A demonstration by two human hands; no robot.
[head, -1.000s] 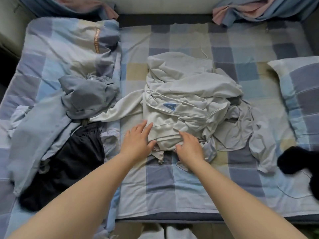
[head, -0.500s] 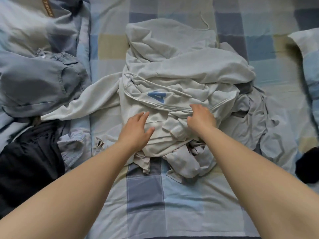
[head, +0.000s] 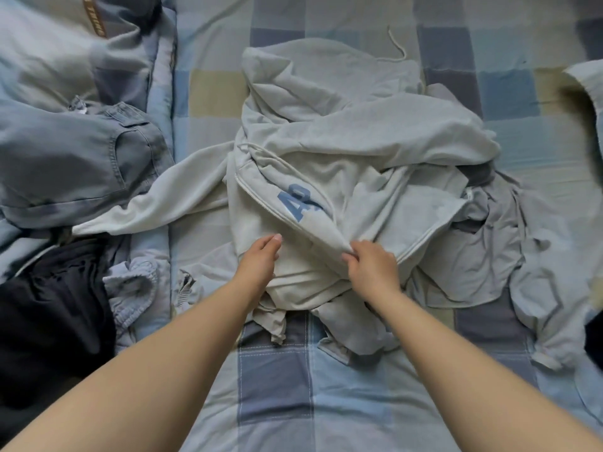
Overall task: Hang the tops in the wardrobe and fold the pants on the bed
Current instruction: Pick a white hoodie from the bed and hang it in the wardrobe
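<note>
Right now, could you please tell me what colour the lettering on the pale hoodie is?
Blue lettering, seen in the head view.

Two bare, sleeveless forearms (head: 182, 347).

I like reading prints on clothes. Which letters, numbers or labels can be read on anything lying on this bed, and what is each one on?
"A": large blue print on the pale grey zip hoodie; a second blue character beside it is folded into the cloth, unreadable.
"THIN": pale letters running down a brown strip on the checked bedding at top left; blurred and cut by the frame edge, so uncertain.
Nothing else shows text.
</note>
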